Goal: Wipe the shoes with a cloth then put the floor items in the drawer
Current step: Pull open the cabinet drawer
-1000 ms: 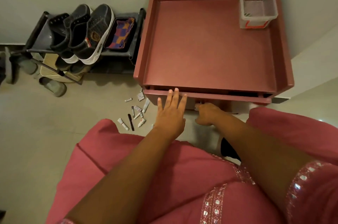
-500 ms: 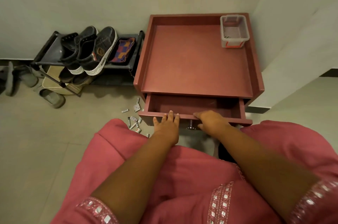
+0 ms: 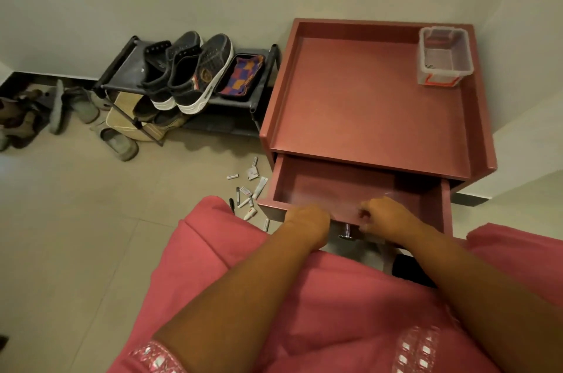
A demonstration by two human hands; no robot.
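While the drawer (image 3: 350, 190) is being pulled out of the red cabinet (image 3: 368, 98), both hands are kept on its front edge, one on each side of the metal knob (image 3: 346, 232). The left hand (image 3: 307, 222) is curled over the front panel with its fingers hooked on the rim. The right hand (image 3: 385, 216) also lies on the rim with bent fingers, but it cannot be told whether the rim is truly gripped by it, because this part is blurred.

For this step to be done well, the pull should probably be kept even on both sides, so that the drawer is not skewed on its runners. It should also be stopped before the end, so that it does not drop out. The inside appears empty, and its long axis runs across the cabinet front, left to right.

Just left of the drawer's front corner, the small floor items (image 3: 248, 190) are scattered on the tiles. They look like little tubes and a dark pen, pointing in many directions with no common axis. They should be gathered a few at a time.

Farther, beyond these items and left of the cabinet, the shoes (image 3: 185, 74) are placed on a black rack (image 3: 122, 80), soles tilted toward the wall. A checked cloth (image 3: 242, 74) is laid just beside them.
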